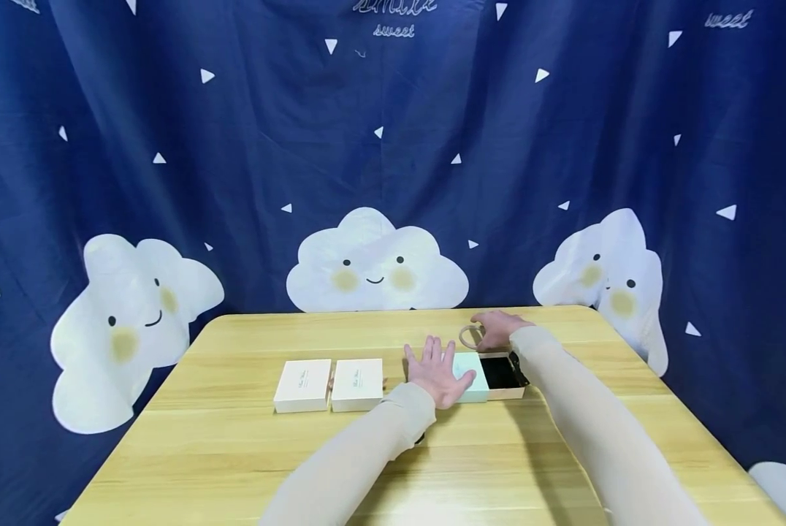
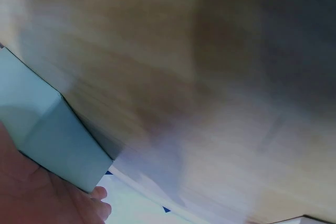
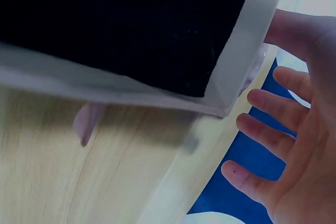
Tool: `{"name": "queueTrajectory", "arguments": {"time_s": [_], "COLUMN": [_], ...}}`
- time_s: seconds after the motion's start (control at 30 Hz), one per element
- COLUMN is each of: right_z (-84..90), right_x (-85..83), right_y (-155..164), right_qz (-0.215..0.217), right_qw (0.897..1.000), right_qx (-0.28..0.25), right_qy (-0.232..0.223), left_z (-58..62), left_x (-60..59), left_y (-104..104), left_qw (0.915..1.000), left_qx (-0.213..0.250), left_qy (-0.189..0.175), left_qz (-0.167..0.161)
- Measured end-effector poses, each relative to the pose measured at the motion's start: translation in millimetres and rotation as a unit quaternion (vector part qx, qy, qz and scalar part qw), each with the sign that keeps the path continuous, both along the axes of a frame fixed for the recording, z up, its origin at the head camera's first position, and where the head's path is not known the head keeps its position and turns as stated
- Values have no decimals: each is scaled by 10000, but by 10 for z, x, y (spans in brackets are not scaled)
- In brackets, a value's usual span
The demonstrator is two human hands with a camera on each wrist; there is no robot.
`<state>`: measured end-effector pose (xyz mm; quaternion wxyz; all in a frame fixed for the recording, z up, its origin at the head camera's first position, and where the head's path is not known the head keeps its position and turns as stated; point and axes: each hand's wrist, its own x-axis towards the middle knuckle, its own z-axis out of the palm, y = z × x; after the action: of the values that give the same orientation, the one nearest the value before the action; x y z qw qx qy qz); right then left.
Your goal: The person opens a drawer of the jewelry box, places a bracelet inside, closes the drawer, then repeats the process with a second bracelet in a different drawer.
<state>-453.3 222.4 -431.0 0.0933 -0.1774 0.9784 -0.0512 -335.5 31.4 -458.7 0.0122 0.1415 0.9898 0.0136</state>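
So, going left to right: you've got two white boxes (image 1: 303, 384) (image 1: 357, 383) sitting closed side by side on the table (image 1: 235, 453), left of where you're working, and neither hand is near them.

Next over, your left hand (image 1: 437, 372) lies flat with fingers straight and spread, palm resting on the left end of the mint sleeve (image 1: 470, 376). The left wrist view shows the heel of the hand against a corner of that sleeve (image 2: 58, 140), so it looks like you're just pinning it down, not gripping it.

Right of that, the drawer (image 1: 503, 374) is slid out of the sleeve's right side, its black lining open to view and, as far as I can tell, empty.

Just beyond it, on the far side, your right hand (image 1: 498, 329) is at a thin ring (image 1: 470, 337), probably a bangle. From the head view it seems pinched between the fingertips, but it's small, so I wouldn't swear to it. The right wrist view only shows loose, spread fingers (image 3: 273, 135) beside the tray corner, no ring in shot.

My read: you're at the loading step, box open, ring in hand. The next move calls for bringing the ring near and down onto the black lining, laid flat, while your left hand holds the sleeve so the drawer doesn't skate.
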Motion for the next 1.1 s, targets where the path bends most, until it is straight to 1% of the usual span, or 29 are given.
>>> {"name": "queueTrajectory", "arguments": {"time_s": [0.17,0.5,0.67,0.8,1.1], "right_z": [-30,-52,-37,-28,-53], "right_x": [-29,-25,-24,-22,-28], "right_y": [-3,-17,-50,-77,-90], "right_qz": [4,10,97,246,306], "right_qw": [10000,10000,9999,9996,9993], "right_qx": [-51,-82,-103,-147,-195], "right_qy": [-64,49,91,70,67], "left_z": [-48,-22,-18,-18,-30], "left_x": [-46,-33,-34,-29,-28], "left_y": [26,27,17,14,17], "left_qw": [10000,9999,9999,9999,9999], "left_qx": [-61,-60,-52,-55,-59], "left_qy": [-6,-56,-51,-45,-102], "left_qz": [32,74,74,79,88]}}
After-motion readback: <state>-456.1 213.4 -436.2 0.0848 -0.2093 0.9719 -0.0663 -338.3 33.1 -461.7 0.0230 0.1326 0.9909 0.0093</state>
